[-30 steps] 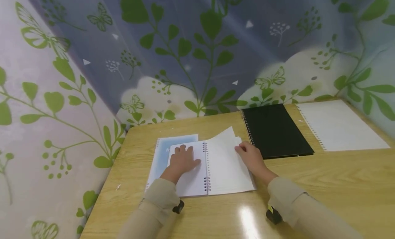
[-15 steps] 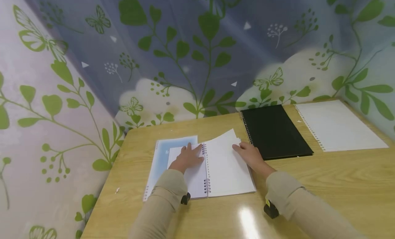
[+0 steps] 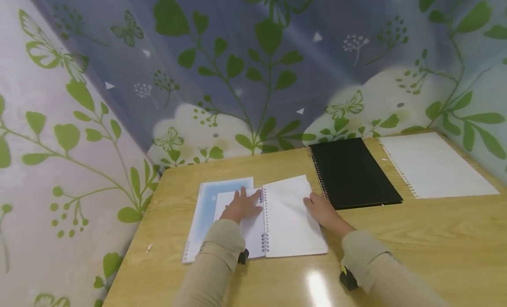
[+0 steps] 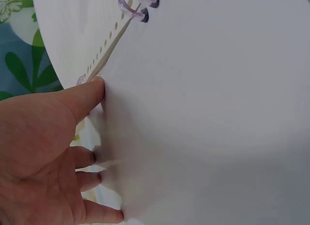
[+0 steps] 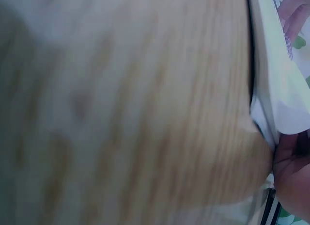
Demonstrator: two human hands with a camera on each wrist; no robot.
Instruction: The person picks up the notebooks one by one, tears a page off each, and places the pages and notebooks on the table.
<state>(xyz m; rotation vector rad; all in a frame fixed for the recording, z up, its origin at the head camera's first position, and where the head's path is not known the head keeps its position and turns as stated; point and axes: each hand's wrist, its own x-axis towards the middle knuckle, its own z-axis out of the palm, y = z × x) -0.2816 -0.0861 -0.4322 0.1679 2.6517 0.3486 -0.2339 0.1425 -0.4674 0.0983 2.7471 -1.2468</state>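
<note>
An open spiral notebook (image 3: 291,223) lies on the table, its white pages bound by a few rings at the top and bottom of the spine. My left hand (image 3: 243,206) rests with spread fingers on the left page, thumb and forefinger close to the rings. In the left wrist view, the fingertips of the left hand (image 4: 43,147) press the page beside the row of punched holes. At the outer edge of the right page, my right hand (image 3: 322,212) pinches the paper between thumb and fingers. The right wrist view shows this right hand (image 5: 293,186) at the page edge.
A blue-covered sheet or booklet with punched holes (image 3: 203,219) lies partly under the notebook's left side. To the right are a black-covered spiral notebook (image 3: 352,175) and a white sheet with a punched edge (image 3: 435,166). A patterned wall covering (image 3: 222,91) borders the wooden table (image 3: 428,236).
The top right page, whose corner stuck up at a slant, now lies straighter over the pages below. My left hand has shifted right toward the rings; my right hand stays at the page edge.
</note>
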